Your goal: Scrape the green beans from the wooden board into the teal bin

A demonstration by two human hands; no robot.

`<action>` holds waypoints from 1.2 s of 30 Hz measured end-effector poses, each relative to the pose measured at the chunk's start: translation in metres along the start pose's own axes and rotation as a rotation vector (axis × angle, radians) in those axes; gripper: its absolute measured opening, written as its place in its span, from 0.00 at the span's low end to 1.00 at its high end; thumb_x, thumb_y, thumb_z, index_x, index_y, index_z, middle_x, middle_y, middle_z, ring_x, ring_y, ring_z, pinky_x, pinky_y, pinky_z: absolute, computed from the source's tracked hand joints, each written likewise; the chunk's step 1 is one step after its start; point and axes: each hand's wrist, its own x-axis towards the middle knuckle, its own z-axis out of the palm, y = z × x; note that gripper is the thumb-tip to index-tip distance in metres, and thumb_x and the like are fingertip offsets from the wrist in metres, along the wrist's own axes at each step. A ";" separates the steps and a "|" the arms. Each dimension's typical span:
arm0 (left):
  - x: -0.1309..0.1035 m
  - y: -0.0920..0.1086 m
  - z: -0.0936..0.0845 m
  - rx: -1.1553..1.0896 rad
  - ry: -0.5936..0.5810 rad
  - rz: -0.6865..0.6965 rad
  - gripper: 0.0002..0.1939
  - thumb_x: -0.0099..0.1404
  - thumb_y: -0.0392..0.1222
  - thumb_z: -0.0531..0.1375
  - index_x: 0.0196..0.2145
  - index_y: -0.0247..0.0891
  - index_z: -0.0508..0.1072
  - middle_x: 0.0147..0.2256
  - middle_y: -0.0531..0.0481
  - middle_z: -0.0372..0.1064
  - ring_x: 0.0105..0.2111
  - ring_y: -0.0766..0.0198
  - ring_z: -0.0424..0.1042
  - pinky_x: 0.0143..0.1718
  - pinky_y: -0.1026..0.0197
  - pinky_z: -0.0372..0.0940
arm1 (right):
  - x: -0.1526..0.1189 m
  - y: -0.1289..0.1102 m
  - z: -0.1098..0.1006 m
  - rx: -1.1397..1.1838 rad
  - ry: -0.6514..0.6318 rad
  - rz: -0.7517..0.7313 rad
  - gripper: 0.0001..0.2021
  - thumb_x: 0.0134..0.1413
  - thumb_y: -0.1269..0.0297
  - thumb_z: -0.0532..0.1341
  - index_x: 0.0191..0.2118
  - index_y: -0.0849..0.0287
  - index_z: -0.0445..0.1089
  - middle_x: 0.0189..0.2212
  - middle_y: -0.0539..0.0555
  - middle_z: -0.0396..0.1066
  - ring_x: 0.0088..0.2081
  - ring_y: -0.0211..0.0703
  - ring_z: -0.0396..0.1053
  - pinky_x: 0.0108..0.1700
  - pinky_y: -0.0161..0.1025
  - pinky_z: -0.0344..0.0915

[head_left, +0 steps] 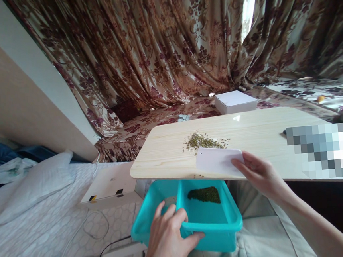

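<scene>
My right hand (pixel 259 172) pinches a thin white plastic card-like scraper (pixel 214 158) by its right end, tilted over the near edge of the wooden table (pixel 161 145). Just beyond the scraper lies a spread pile of small green beans (pixel 202 141), with a few strays by the table's edge. Below that edge sits a teal two-compartment bin (pixel 233 219). With its thumb outside and fingers inside, my left hand (pixel 170 234) grips the bin's near rim at the divider. A dark green heap of beans (pixel 206 195) lies in the right compartment; the left one is partly hidden by my fingers.
A white box (pixel 236 100) stands behind the table. At the table's right, a blurred-out object (pixel 317 147) lies. On the left are a bed with a pillow (pixel 38 184), a flat white carton (pixel 110 184) and cables. Patterned curtains (pixel 152 46) hang at the back.
</scene>
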 end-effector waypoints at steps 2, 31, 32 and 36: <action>0.000 0.001 -0.001 0.000 -0.010 -0.003 0.14 0.52 0.40 0.70 0.25 0.42 0.66 0.27 0.58 0.64 0.33 0.59 0.71 0.58 0.43 0.57 | -0.002 0.001 0.006 0.009 -0.016 0.010 0.15 0.50 0.48 0.64 0.28 0.55 0.71 0.22 0.52 0.73 0.26 0.43 0.71 0.26 0.36 0.69; 0.013 0.036 0.028 -0.100 -0.081 0.137 0.19 0.46 0.54 0.74 0.27 0.42 0.72 0.29 0.54 0.68 0.35 0.55 0.73 0.59 0.36 0.56 | 0.018 0.013 -0.023 -0.118 0.170 -0.001 0.13 0.51 0.51 0.63 0.29 0.56 0.70 0.23 0.52 0.73 0.26 0.42 0.71 0.26 0.35 0.67; 0.013 0.035 0.030 -0.111 -0.073 0.146 0.19 0.46 0.55 0.73 0.27 0.43 0.72 0.29 0.54 0.68 0.35 0.55 0.73 0.59 0.35 0.55 | 0.019 0.012 -0.022 -0.107 0.161 0.000 0.13 0.51 0.51 0.63 0.29 0.56 0.70 0.24 0.52 0.74 0.26 0.42 0.71 0.26 0.35 0.67; 0.013 0.031 0.035 -0.138 -0.053 0.159 0.19 0.46 0.56 0.73 0.27 0.43 0.72 0.28 0.55 0.67 0.34 0.55 0.73 0.60 0.34 0.55 | 0.017 0.008 -0.018 -0.074 0.126 0.011 0.14 0.50 0.49 0.63 0.27 0.56 0.70 0.23 0.52 0.74 0.25 0.42 0.70 0.25 0.35 0.67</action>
